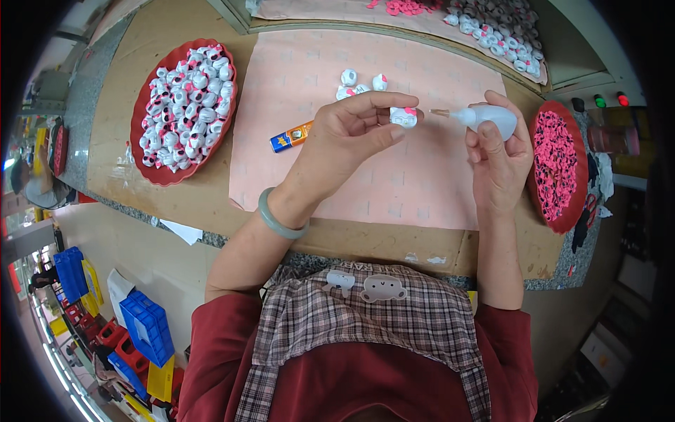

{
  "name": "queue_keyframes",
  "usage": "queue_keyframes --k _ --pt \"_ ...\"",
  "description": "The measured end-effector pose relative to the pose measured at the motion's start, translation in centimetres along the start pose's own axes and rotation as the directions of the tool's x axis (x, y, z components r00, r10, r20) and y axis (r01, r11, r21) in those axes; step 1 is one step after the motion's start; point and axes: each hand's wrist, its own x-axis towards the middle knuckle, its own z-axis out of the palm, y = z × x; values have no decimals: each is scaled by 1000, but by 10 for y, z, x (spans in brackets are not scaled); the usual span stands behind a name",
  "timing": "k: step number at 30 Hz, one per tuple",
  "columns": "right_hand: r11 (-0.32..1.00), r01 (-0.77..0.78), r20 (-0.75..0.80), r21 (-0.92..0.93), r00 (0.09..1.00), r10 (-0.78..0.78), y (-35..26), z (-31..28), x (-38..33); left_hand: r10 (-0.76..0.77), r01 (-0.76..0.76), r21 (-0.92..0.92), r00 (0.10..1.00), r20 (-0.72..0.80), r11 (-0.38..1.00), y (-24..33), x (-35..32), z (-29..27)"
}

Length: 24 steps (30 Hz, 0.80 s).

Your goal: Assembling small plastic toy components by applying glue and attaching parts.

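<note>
Between the thumb and fingers of my left hand (351, 133) is a small white figurine head (403, 117) with a pink bow-like piece at its top. My right hand (500, 144) grips a translucent white squeeze bottle (492, 121), held sideways. Its thin brownish nozzle (439, 112) points left at the figurine head, with a small gap between them. Just beyond my left hand, several similar white heads (349, 77) lie on the pink sheet (429, 176), some with pink parts. A blue and orange box or tube (290, 137) is partly covered by my left wrist.
A red scalloped tray (166, 178) piled with white and pink heads stands at left. At right, another red tray (579, 158) holds small pink and black pieces. A shelf at the back (337, 17) bears more heads and pink pieces. Blue crates (146, 327) sit on the floor, lower left.
</note>
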Motion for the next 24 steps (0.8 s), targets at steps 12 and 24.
queue_keyframes --k 12,24 --pt "866 438 78 -240 898 -433 0 3 -13 6 -1 -137 999 35 991 -8 -2 -6" --pt "804 480 138 -350 876 -463 0 -1 -16 -21 23 -135 1000 16 991 -13 1 -9"
